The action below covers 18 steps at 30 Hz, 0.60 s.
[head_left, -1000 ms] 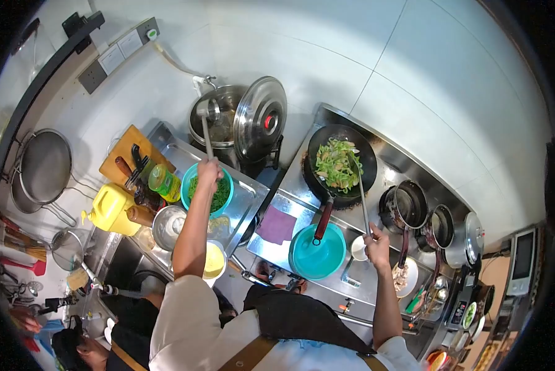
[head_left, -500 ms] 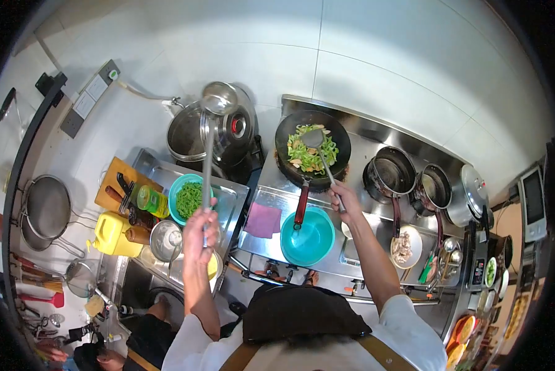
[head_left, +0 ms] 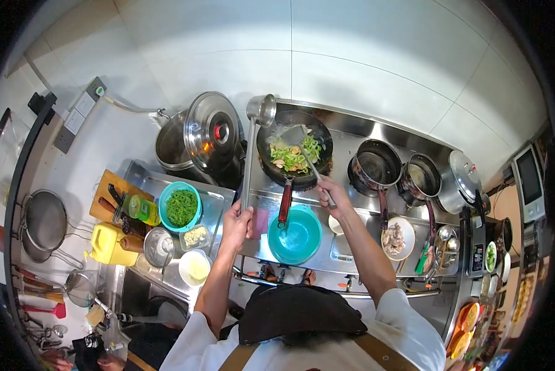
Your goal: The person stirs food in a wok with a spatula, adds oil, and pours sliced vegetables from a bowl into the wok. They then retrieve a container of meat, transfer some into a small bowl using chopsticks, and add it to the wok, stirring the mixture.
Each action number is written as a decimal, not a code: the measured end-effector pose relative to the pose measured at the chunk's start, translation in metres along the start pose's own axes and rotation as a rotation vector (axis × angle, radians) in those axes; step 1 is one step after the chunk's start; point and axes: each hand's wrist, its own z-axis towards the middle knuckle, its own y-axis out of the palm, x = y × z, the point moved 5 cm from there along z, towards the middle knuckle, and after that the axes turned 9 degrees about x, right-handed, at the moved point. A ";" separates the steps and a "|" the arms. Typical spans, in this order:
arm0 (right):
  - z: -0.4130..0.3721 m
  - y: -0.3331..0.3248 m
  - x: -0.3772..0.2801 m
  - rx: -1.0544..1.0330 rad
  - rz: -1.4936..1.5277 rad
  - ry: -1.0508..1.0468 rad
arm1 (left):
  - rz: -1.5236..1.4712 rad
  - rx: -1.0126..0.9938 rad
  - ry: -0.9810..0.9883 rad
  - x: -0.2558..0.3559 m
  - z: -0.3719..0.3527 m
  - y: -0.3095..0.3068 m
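My left hand (head_left: 236,226) is wrapped round the long handle of a steel ladle (head_left: 251,164), its bowl raised at the upper left rim of a dark wok (head_left: 322,127). In the wok lie sliced green vegetables (head_left: 311,148) with pale brown pieces among them. My right hand (head_left: 334,193) grips a metal spatula (head_left: 313,164), whose blade rests over the food toward the back of the wok. The wok's red-brown handle (head_left: 285,201) points toward me, between my hands. Below it stands a turquoise bowl (head_left: 296,238), and a purple cloth (head_left: 260,222) lies beside my left fingers.
A large pot (head_left: 172,139) with a steel lid (head_left: 215,127) tilted on it stands left of the wok. Two saucepans (head_left: 376,162) sit to the right, above a bowl of meat (head_left: 398,238). Chopped greens fill a bowl (head_left: 181,207) at left. Another person (head_left: 154,346) is at lower left.
My left hand has carried the ladle rightward, from over the large pot to the wok's edge. The spatula stays in the wok, its blade still over the vegetables. The whole view has shifted slightly.
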 end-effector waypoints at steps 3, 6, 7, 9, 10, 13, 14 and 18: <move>-0.021 -0.015 -0.020 0.002 0.071 0.001 | -0.047 0.018 0.021 0.014 0.000 -0.011; -0.042 -0.030 -0.048 -0.035 -0.094 -0.091 | -0.249 0.120 0.112 0.038 -0.002 -0.032; -0.052 -0.030 -0.060 0.012 -0.176 -0.129 | -0.280 0.168 0.146 0.046 -0.001 -0.042; -0.067 -0.030 -0.083 0.083 -0.348 -0.217 | -0.305 0.212 0.245 0.058 0.007 -0.061; -0.072 -0.030 -0.091 0.078 -0.354 -0.216 | -0.311 0.217 0.246 0.061 0.013 -0.070; -0.085 -0.030 -0.111 0.205 -0.605 -0.335 | -0.309 0.331 0.313 0.056 0.035 -0.098; -0.088 -0.025 -0.117 0.205 -0.662 -0.409 | -0.300 0.374 0.313 0.047 0.046 -0.107; -0.098 -0.008 -0.131 0.258 -0.862 -0.582 | -0.232 0.470 0.295 0.000 0.091 -0.133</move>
